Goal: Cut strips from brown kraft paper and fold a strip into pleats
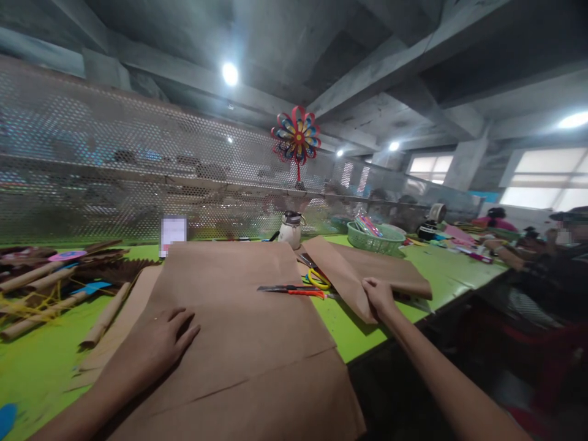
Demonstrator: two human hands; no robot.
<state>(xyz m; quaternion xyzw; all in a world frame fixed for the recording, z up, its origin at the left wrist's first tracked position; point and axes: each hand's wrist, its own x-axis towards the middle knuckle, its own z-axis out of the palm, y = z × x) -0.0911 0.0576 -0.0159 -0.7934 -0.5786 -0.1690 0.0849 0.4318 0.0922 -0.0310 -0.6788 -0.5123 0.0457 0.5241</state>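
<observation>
A large sheet of brown kraft paper (239, 312) lies over the green table in front of me, creased or cut across its near part. My left hand (169, 334) rests on its left side, fingers loosely spread and holding nothing. To the right, my right hand (379, 297) is closed on the edge of another piece of brown paper (342, 269), which is partly lifted and curled. Between the two papers lie a utility knife (287, 288), an orange-handled tool (312, 294) and yellow-handled scissors (318, 278).
Rolled paper tubes (34, 315) and yellow strands crowd the left of the table (32, 367). At the back stand a thermos jug (290, 231) and a green basket (376, 240). Behind is a perforated metal partition (206, 184), with a pinwheel (298, 138) above. People sit at the far right.
</observation>
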